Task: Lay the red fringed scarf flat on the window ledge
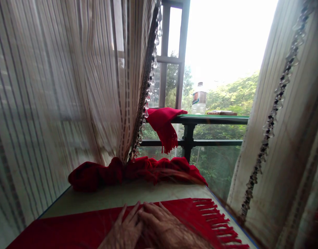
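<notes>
Both hands, the left hand [125, 228] and right hand [161, 226], are being pressed flat, fingers together, on a red fringed scarf [70, 230] that's being laid lengthwise across the table [109, 197], fringe pointing right, with a plastic bottle [199, 98], contents unclear, being left on the railing [216, 119].

Both hands [151, 226] bare, hairy forearms, no sleeves.

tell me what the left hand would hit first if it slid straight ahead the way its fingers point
The left hand lies flat on the red fringed cloth, fingers pointing away. Straight on it would cross bare tabletop, then likely meet the bunched red cloth under the curtain.
</notes>
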A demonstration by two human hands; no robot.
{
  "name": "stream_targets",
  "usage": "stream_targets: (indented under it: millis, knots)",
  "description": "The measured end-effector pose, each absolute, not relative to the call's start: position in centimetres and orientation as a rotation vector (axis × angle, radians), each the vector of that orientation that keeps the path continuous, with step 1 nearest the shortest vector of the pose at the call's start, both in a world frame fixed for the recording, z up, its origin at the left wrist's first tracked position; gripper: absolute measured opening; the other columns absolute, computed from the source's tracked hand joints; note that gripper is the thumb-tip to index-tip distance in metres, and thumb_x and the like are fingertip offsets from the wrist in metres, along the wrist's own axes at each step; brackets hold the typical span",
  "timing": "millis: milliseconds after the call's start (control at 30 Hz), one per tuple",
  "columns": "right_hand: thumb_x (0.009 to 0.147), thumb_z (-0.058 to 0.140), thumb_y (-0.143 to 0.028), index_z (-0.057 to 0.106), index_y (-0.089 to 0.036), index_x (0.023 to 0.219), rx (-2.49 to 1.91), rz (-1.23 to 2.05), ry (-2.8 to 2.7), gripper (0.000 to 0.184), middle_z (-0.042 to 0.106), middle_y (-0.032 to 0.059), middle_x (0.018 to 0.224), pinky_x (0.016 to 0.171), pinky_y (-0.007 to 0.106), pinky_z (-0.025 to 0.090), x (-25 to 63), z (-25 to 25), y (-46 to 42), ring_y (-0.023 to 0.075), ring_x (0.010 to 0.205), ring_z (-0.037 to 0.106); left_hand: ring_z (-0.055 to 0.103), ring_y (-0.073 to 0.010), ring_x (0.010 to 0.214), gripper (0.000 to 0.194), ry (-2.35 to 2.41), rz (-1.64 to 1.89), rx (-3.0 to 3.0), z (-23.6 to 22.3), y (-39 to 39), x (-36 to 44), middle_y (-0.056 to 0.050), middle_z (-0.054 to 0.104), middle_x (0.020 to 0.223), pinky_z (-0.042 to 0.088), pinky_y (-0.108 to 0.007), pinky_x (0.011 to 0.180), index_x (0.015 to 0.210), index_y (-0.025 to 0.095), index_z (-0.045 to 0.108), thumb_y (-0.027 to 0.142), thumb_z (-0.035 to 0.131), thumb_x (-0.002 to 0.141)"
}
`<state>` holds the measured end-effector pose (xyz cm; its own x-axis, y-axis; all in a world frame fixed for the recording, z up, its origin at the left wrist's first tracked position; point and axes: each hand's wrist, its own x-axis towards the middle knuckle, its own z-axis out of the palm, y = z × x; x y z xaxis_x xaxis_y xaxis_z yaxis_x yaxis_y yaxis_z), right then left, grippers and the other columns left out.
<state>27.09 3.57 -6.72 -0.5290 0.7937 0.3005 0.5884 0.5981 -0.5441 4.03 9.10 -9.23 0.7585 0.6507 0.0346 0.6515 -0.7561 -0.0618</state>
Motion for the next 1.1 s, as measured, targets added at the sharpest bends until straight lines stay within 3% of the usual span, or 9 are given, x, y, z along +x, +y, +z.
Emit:
stream_targets:
  millis: [233,367,467,667,800,967,1100]
  knots:
    - [0.077,0.075,-0.077,0.038,-0.032,0.164,-1.25,0.588,-2.235,0.104,0.038,0.0151,0.173,0.134,0.061,0.025,26.9,-6.0,3.2,0.04,0.161,0.034,0.032,-0.0388,0.16,0.088,-1.036,-0.028,-2.852,-8.3,8.6,4.1,-0.014,0.033,0.173,0.028,-0.063,0.13,0.168,0.027,0.035,0.036,0.074,0.09]
    - [0.076,0.073,-0.079,0.039,-0.028,0.163,-1.261,0.651,-2.231,0.107,0.035,0.0144,0.174,0.135,0.061,0.019,26.8,-5.6,3.1,0.0397,0.162,0.03,0.032,-0.0392,0.16,0.081,-0.978,-0.011,-2.821,-8.6,8.6,4.1,-0.014,0.032,0.174,0.029,-0.068,0.127,0.169,0.029,0.032,0.037,0.069,0.098]
    - [0.079,0.071,-0.079,0.037,-0.026,0.164,-1.262,0.675,-2.237,0.106,0.033,0.0139,0.174,0.136,0.06,0.016,26.8,-5.3,3.1,0.0381,0.163,0.027,0.034,-0.04,0.159,0.075,-0.922,-0.007,-2.833,-8.8,8.9,3.9,-0.016,0.035,0.172,0.03,-0.067,0.127,0.168,0.026,0.036,0.047,0.065,0.102]
    - [0.082,0.075,-0.07,0.035,-0.029,0.165,-1.259,0.554,-2.258,0.101,0.038,0.0138,0.17,0.133,0.061,0.026,26.7,-5.7,3.4,0.041,0.158,0.037,0.041,-0.0342,0.157,0.062,-0.836,-0.102,-2.787,-10.0,9.4,3.0,-0.016,0.044,0.167,0.032,-0.059,0.129,0.163,0.021,0.046,0.052,0.051,0.11]
    - [0.082,0.078,-0.065,0.035,-0.032,0.166,-1.285,0.446,-2.292,0.1,0.04,0.0113,0.169,0.132,0.056,0.031,26.8,-7.1,4.2,0.0398,0.155,0.042,0.044,-0.0342,0.155,0.067,-0.861,-0.096,-2.768,-11.4,10.6,2.7,-0.014,0.046,0.167,0.036,-0.055,0.129,0.165,0.023,0.044,0.055,0.055,0.106]
    - [0.088,0.067,-0.069,0.035,-0.029,0.165,-1.262,0.396,-2.328,0.094,0.044,0.0115,0.168,0.131,0.052,0.031,27.4,-9.2,5.7,0.0352,0.155,0.044,0.046,-0.0386,0.153,0.075,-0.842,-0.091,-2.803,-11.5,11.2,2.9,-0.013,0.045,0.167,0.041,-0.057,0.126,0.168,0.027,0.037,0.057,0.06,0.103]
    - [0.094,0.061,-0.065,0.033,-0.028,0.166,-1.257,0.41,-2.353,0.086,0.043,0.0105,0.169,0.133,0.051,0.028,27.7,-10.0,6.4,0.0323,0.158,0.041,0.044,-0.0358,0.154,0.068,-0.904,-0.074,-2.762,-10.7,10.1,3.4,-0.013,0.046,0.167,0.039,-0.057,0.127,0.167,0.026,0.038,0.046,0.058,0.106]
